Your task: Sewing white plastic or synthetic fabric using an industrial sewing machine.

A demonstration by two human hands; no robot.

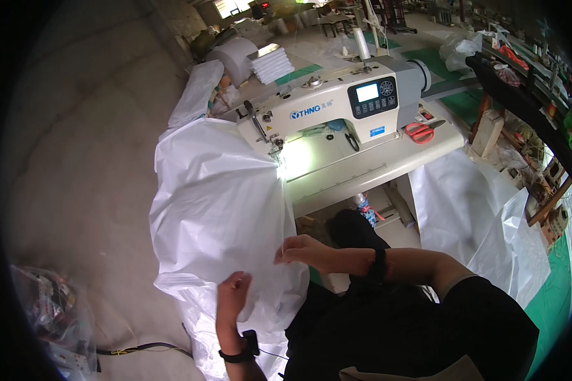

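A large white plastic sheet (213,209) hangs in folds from the left end of the sewing machine (318,105), with its upper edge by the lit needle area. My right hand (304,250) is closed in a pinch on the sheet's right edge, below the machine bed. Lower and to the left, my left hand (233,293) is over the sheet with its fingers curled closed. What those fingers hold, if anything, is hidden. Red-handled scissors (421,132) lie on the right end of the machine table (337,171), and small dark snips (351,141) rest under the machine arm.
More white sheeting (476,219) hangs to the right of my body. Behind the machine are a stack of folded white sheets (270,65) and a large pale roll (234,58). At the lower left, a clear plastic bag (51,311) and a dark cable (146,347) lie on the floor.
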